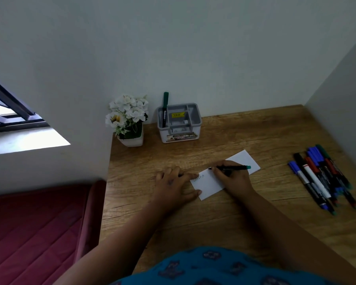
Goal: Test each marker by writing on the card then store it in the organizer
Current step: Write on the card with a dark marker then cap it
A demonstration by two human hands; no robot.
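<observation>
Fingers (219, 171) pinch a slim black marker (232, 168) over the flat white card (209, 185).

right hand (233, 177) writing with marker (230, 168) on card (212, 179) | left hand (173, 185) pinning card | organizer (179, 122) behind

White card (243, 159); grey organizer (179, 120); wood-grain table (234, 212); maroon quilted cushion (33, 233).

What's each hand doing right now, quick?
Left hand: open, flat on the card, holding it down.
Right hand: closed around a marker, tip on the card.
</observation>
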